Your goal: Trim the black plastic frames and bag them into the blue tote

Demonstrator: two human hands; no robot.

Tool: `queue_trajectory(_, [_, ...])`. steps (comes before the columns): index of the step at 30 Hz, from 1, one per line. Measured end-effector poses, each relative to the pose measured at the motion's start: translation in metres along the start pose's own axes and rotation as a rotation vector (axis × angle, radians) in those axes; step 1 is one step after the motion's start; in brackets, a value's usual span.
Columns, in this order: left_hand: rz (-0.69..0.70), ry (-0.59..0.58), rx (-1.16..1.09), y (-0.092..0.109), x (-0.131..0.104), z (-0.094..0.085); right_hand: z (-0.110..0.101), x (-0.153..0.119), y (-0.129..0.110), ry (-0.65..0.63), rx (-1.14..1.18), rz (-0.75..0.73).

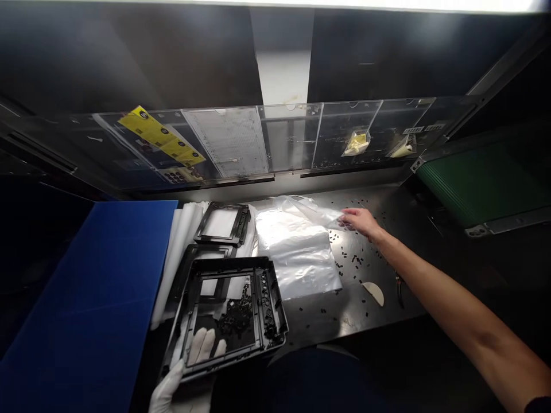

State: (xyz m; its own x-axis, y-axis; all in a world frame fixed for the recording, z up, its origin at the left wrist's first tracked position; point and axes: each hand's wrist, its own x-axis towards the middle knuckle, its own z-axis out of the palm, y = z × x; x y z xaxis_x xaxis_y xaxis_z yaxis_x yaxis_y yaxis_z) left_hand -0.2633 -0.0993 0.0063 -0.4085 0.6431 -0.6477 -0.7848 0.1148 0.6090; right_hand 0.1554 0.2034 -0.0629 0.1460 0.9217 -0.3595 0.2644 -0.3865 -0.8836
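Note:
My left hand (172,384), in a white glove, grips the near left corner of a black plastic frame (270,304) with a large rectangular opening. The fingers show through that opening. My bare right hand (359,221) pinches the upper right corner of a clear plastic bag (321,215). That corner is raised off a stack of clear plastic bags (297,258) lying flat on the metal table. Beyond the held frame, two more black frames (247,221) lie on white wrapping material (183,229).
Small black pieces (357,261) are scattered over the metal table (331,318). A pale half-round piece (373,293) and a pair of pliers (399,289) lie near its front edge. A blue panel (99,287) stands left; a green conveyor belt (486,178) runs at right.

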Motion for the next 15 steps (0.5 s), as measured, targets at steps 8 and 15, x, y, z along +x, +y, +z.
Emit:
queue_trajectory(8, [-0.072,0.021,-0.004,-0.048,0.046,0.010,-0.007,-0.045,0.005,0.013,0.109,0.064])
queue_trajectory(15, [-0.329,-0.024,-0.063,-0.127,0.127,0.030,-0.072,-0.063,-0.017,0.261,0.258,0.020])
